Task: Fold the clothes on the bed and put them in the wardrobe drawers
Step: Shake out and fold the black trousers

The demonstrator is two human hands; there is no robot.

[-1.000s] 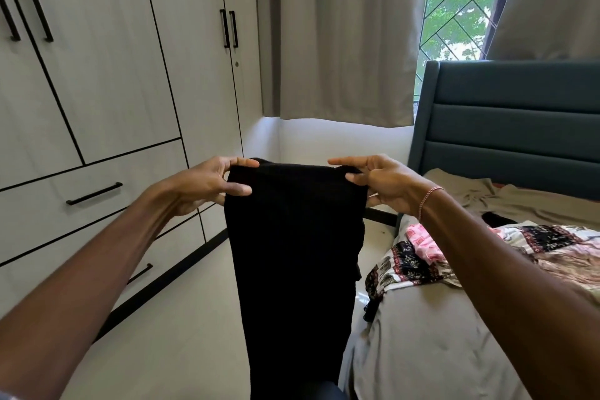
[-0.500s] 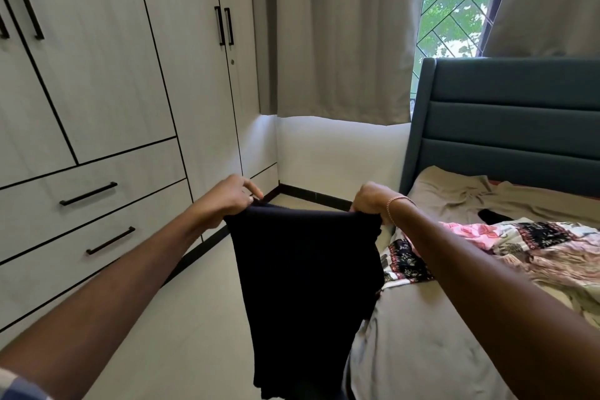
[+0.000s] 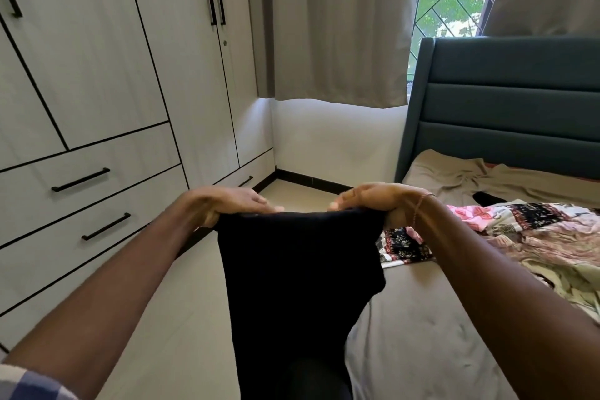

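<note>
A black garment [image 3: 292, 276] hangs in front of me, held by its top edge. My left hand [image 3: 224, 204] grips its left corner and my right hand [image 3: 373, 201] grips its right corner, fingers pointing toward each other. The cloth drops down past the frame's lower edge, over the side of the bed [image 3: 422, 334]. On the bed to the right lies a patterned pink, black and white garment [image 3: 519, 230], with a beige garment [image 3: 480, 172] behind it by the headboard. The wardrobe drawers [image 3: 81, 178] on the left are closed.
The wardrobe [image 3: 97, 58] with black handles fills the left wall. A narrow strip of pale floor [image 3: 181, 318] runs between wardrobe and bed. A teal padded headboard [image 3: 506, 114] stands at the right; grey curtains [image 3: 341, 26] and a window are behind.
Both hands have lowered the black garment from chest height and turned palm-down over its top edge. The view has tilted slightly so more floor and drawers show.
</note>
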